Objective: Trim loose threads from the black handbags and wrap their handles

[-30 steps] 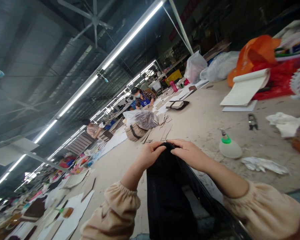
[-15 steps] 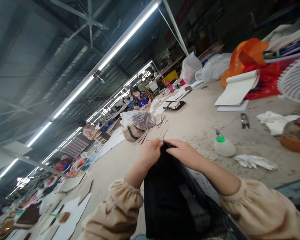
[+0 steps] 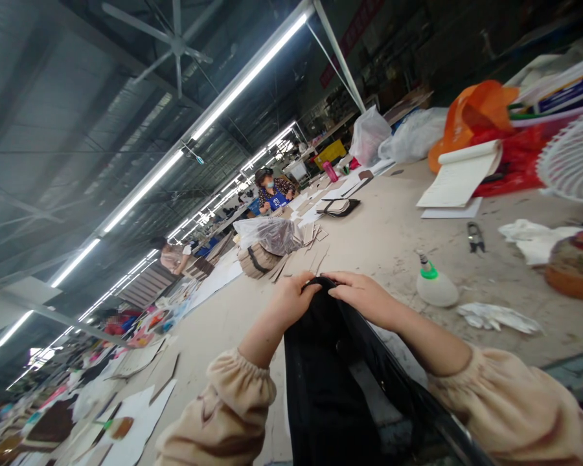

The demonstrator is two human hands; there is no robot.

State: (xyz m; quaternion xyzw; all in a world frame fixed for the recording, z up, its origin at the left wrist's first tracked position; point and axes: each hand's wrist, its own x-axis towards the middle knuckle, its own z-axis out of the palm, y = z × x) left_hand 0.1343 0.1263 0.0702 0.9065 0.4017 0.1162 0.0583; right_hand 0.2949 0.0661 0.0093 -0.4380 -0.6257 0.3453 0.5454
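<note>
A black bag-like piece [image 3: 330, 382] of dark material hangs from both my hands over the near part of the table. My left hand [image 3: 291, 299] pinches its far top edge between thumb and fingers. Just to the right, my right hand [image 3: 364, 298] grips the same edge, thumb below and fingers on top. A short bend of the edge shows between the two hands. Its right side has a shiny dark rim running down toward me. The lower end runs out of the picture.
On the table [image 3: 369, 239] are a squeeze bottle [image 3: 437, 285] with a green collar, thread snips [image 3: 476, 237], a white glove [image 3: 498, 317], a notepad [image 3: 461, 175] and a fan [image 3: 573, 162]. Beyond my hands lies a strapped bundle of brown pieces [image 3: 258, 259]. Two co-workers [image 3: 274, 191] are farther off.
My hands have parted slightly, so more of the black edge shows between them. The black piece has shifted and opened a little along its right side.
</note>
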